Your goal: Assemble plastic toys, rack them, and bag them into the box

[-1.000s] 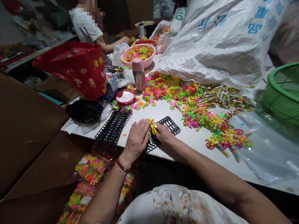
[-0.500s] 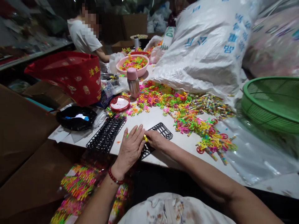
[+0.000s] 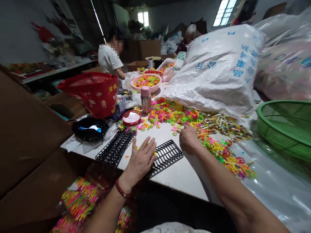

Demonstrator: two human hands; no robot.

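My left hand [image 3: 141,157] lies with its fingers stretched out over the left end of a black plastic slotted tray [image 3: 169,155]. Bits of yellow show beneath the fingers, but what lies under the palm is hidden. Over at the near edge of a heap of small bright plastic pieces [image 3: 165,111], my right hand [image 3: 190,137] has its fingers curled together. Whatever those fingers pinch cannot be made out. More black slotted trays [image 3: 116,145] lie overlapped to the left of my left hand.
Behind the trays stand a red basket [image 3: 131,118], a pink-capped flask [image 3: 146,99] and a pink basin [image 3: 146,84]. A big white sack [image 3: 216,68] and a green sieve [image 3: 284,129] are at the right. A person in a white shirt [image 3: 109,60] works farther back.
My right hand has moved from beside the left hand, over the tray, to the heap's edge. The left hand stays on the tray. My view has tilted up.
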